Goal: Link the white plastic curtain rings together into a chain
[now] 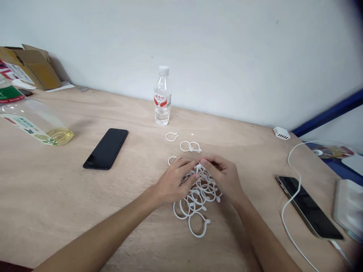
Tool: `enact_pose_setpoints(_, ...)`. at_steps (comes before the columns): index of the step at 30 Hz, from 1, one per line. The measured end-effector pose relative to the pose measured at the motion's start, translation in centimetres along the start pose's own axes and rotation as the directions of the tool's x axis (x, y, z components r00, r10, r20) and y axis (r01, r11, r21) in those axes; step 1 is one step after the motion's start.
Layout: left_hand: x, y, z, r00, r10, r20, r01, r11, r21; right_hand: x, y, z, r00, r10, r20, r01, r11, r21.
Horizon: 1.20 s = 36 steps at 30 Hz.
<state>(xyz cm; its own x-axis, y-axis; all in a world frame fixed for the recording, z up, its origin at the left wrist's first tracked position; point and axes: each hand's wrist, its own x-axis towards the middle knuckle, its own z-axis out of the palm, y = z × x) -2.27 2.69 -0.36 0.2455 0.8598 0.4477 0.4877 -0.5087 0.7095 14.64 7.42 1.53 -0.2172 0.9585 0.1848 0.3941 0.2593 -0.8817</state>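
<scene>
1. Head view: a tangled pile of white plastic rings [195,202] is seen near the middle of a plywood surface [70,226]. A small tab is carried on each ring, and the rings are looped through one another.
2. The left hand [172,183] is laid over the pile's upper left from 8 o'clock, with its fingers [187,166] curled onto the rings. Whether a ring is gripped by them cannot be told.
3. The right hand [222,177] is brought in from 4 o'clock, and its fingers [210,163] are drawn together at the top of the pile. A ring appears to be pinched there, though the contact is partly hidden.
4. A single loose ring [171,136] and a linked pair of rings [190,146] are placed at 12 o'clock from the pile, a little apart from it. Another ring [171,159] is partly covered by the left hand.
5. The rings are judged light, thin and springy, with a slick surface. Each is best taken by its tab or rim, since a pull may drag linked neighbours along.
6. A water bottle [162,96] stands at 12 o'clock, a black smartphone [106,149] lies at 10 o'clock, and a second smartphone [309,207] lies at 3 o'clock beside a white cable [292,158].
</scene>
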Motion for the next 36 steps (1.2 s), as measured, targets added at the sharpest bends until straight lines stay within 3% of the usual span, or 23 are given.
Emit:
enact_pose_setpoints(3, -0.1, -0.3, 0.2, 0.996, -0.075, -0.055, 0.076, 0.997, 0.007, 2.2, 1.4, -0.2, 0.993, -0.071, -0.092, 0.043, 0.959, -0.281)
enact_pose_setpoints(5, -0.1, -0.5, 0.4, 0.993, -0.09, -0.081, 0.093, 0.995, 0.032, 3.6, 2.4, 0.0, 0.992, -0.107, -0.062, 0.072, 0.907, -0.416)
enact_pose_setpoints(13, 0.1, -0.1, 0.4, 0.991, -0.084, -0.108, 0.098, 0.987, 0.13, 4.9, 3.9, 0.7, 0.988, -0.151, -0.025, 0.118, 0.858, -0.501)
enact_pose_setpoints(23, 0.1, -0.5, 0.6, 0.981, -0.15, -0.122, 0.167, 0.975, 0.145, 4.2, 4.8, -1.8, 0.973, -0.202, -0.108, 0.09, 0.77, -0.631)
enact_pose_setpoints(25, 0.1, -0.5, 0.6, 0.981, -0.153, -0.117, 0.169, 0.975, 0.146, 4.0, 4.9, -2.4, 0.951, -0.269, -0.15, 0.1, 0.729, -0.677)
enact_pose_setpoints(30, 0.2, -0.5, 0.6, 0.982, -0.162, -0.1, 0.174, 0.976, 0.128, 4.5, 4.8, -4.5, 0.843, -0.472, -0.257, 0.103, 0.611, -0.785)
enact_pose_setpoints(33, 0.2, -0.6, 0.6, 0.979, -0.168, -0.117, 0.181, 0.977, 0.111, 4.7, 4.0, -5.4, 0.831, -0.448, -0.33, 0.078, 0.68, -0.729)
enact_pose_setpoints(36, 0.2, -0.5, 0.6, 0.972, -0.168, -0.165, 0.182, 0.98, 0.077, 3.6, 2.5, -5.1, 0.917, -0.254, -0.307, 0.063, 0.853, -0.517)
